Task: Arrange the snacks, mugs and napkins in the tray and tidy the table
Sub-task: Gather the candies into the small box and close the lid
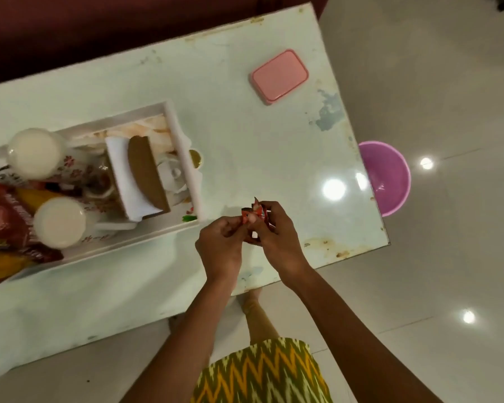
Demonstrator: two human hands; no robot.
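Observation:
A white tray (pixel 184 141) lies at the left of the pale table (pixel 245 112). In it stand two white flowered mugs (pixel 34 154) (pixel 59 222), a wooden napkin holder with white napkins (pixel 134 175), a white teapot (pixel 173 177) and red and yellow snack packets (pixel 9 225). Just right of the tray's near corner, my left hand (pixel 220 245) and my right hand (pixel 277 232) pinch a small red wrapper (pixel 253 213) between their fingertips, a little above the table.
A pink lidded box (pixel 280 76) lies on the far right part of the table. A purple basin (pixel 389 177) sits on the tiled floor past the table's right edge. A dark red sofa (pixel 70 30) runs behind the table.

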